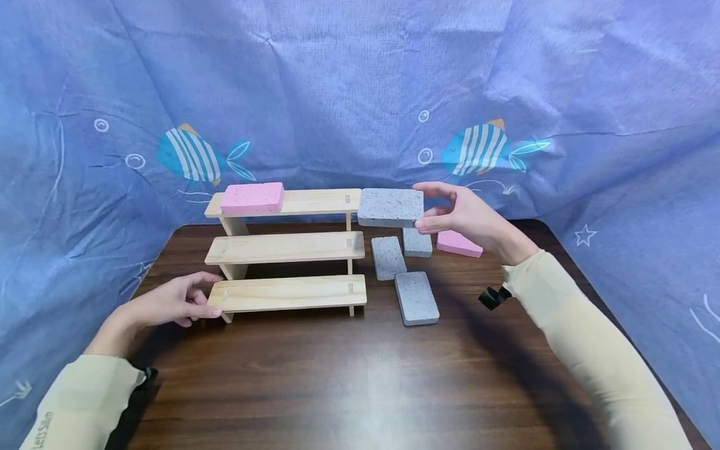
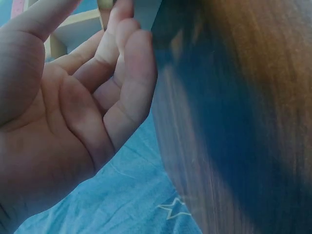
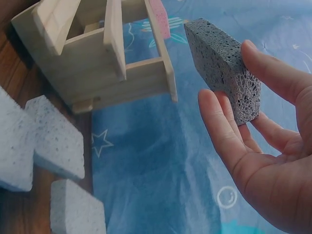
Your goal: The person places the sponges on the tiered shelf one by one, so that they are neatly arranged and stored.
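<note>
My right hand (image 1: pixel 469 219) pinches a grey pumice stone (image 1: pixel 390 206) by its right end, thumb on one side and fingers on the other. That stone is held in the air at the right end of the top tier of a three-tier wooden shelf rack (image 1: pixel 285 247); in the right wrist view the stone (image 3: pixel 214 58) is apart from the rack (image 3: pixel 117 92). On the top tier's left part lies a pink pumice stone (image 1: pixel 252 197). My left hand (image 1: pixel 171 303) grips the left end of the bottom tier between thumb and fingers; the left wrist view shows bent fingers against the wood.
Right of the rack, several grey pumice stones (image 1: pixel 416 299) lie flat on the dark wooden table (image 1: pixel 315 381). Another pink stone (image 1: pixel 459 244) is farther right, partly behind my right hand. A blue cloth (image 1: pixel 349 87) with fish prints hangs behind the table.
</note>
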A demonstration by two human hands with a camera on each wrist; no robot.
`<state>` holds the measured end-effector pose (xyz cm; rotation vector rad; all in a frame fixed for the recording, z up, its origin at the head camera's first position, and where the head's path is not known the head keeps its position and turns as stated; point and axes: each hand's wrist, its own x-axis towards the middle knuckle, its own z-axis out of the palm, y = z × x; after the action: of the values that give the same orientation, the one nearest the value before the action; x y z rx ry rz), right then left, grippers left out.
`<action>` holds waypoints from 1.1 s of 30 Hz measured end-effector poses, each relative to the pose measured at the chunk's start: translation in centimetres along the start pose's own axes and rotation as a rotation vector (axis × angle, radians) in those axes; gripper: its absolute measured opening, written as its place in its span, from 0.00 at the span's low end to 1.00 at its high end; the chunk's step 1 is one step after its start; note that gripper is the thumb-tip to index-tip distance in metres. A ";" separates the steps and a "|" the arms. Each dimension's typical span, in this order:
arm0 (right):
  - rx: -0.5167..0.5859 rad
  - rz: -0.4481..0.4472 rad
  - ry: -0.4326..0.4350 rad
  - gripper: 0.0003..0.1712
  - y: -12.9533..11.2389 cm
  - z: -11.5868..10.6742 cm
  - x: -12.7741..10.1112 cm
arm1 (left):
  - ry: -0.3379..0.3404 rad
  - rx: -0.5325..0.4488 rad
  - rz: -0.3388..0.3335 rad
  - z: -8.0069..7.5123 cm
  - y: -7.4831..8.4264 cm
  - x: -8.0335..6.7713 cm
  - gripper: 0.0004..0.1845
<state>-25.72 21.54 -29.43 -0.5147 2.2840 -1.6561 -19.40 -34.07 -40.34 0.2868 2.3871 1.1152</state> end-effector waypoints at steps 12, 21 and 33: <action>0.164 -0.052 -0.068 0.44 -3.2 1.6 3.8 | -0.073 -0.039 -0.090 -1.0 1.1 -0.5 0.38; 0.205 -0.075 -0.111 0.42 -4.4 3.9 6.9 | -0.069 -0.125 -0.133 -0.8 1.1 -0.8 0.41; 0.251 -0.029 -0.134 0.45 -4.0 6.2 9.7 | -0.084 -0.102 -0.150 0.6 1.9 -1.1 0.43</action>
<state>-31.37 10.82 -27.69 -0.5821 1.9485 -1.8288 -18.14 -32.88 -38.83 0.1158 2.2303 1.1275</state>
